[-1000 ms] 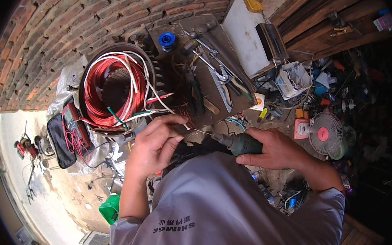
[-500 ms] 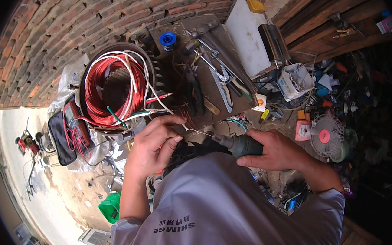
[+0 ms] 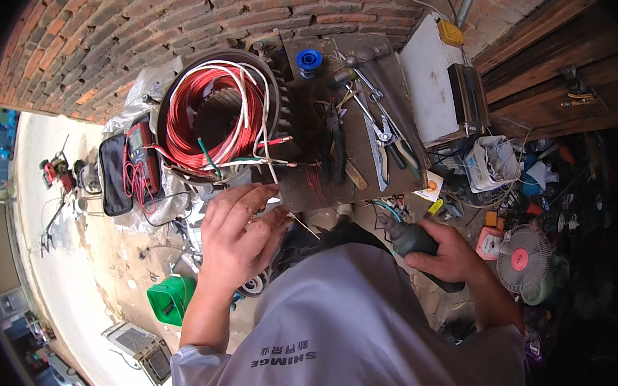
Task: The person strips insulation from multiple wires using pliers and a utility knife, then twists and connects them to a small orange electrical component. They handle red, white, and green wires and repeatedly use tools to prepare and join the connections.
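Note:
My left hand (image 3: pixel 238 236) is closed in a pinch on a thin wire (image 3: pixel 304 226), whose free end slants down to the right past my fingertips. A white-sleeved lead (image 3: pixel 273 168) runs down to these fingers from the motor stator (image 3: pixel 277 100) with its red copper windings (image 3: pixel 193 141). In my right hand (image 3: pixel 446 251) is a dark green handheld power tool (image 3: pixel 412 239). Its head points up and left, apart from the wire. White, red and green leads hang over the stator's near rim.
On the dark bench (image 3: pixel 294 194) lie dark-handled pliers (image 3: pixel 337 143), locking pliers (image 3: pixel 384 139), a hammer (image 3: pixel 363 54) and a blue spool (image 3: pixel 308 61). A multimeter (image 3: pixel 142 157) sits left of the stator. A green bucket (image 3: pixel 173 300) and a fan (image 3: pixel 524 256) flank me.
My right hand has drawn the power tool away from the wire, to the right and slightly down. My left hand still pinches the wire. The whole view has shifted, moving the bench rightward.

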Demonstrator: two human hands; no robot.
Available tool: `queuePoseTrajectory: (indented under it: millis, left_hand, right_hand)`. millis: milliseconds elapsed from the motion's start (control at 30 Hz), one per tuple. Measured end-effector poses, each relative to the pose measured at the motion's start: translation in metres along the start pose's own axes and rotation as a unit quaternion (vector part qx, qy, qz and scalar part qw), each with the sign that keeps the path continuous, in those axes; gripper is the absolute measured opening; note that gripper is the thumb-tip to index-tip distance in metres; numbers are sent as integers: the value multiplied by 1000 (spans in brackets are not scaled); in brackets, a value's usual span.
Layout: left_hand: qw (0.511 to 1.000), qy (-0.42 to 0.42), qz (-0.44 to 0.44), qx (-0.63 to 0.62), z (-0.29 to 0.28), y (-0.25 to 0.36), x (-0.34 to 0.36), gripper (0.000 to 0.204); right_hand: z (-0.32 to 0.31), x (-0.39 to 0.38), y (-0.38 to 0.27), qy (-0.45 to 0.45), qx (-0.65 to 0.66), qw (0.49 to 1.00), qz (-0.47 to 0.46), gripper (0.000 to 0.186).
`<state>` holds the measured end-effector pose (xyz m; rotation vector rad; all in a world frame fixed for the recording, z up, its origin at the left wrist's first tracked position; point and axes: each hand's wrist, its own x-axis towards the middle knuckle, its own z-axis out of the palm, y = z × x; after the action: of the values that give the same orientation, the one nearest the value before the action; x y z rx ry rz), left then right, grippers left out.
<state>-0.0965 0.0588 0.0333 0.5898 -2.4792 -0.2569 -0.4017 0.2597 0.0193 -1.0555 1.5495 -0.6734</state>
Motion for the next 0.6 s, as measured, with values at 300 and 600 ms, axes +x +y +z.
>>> queuePoseTrajectory:
  millis: [300,600]
  left_hand:
    - [960,146,-146,189,39,32,-34,34]
    - [778,228,-530,-249,58,64,-33,18]
  right_hand:
    - [-13,22,29,-57,77,992,-85,43]
    - [-26,28,42,-97,115,986,-72,41]
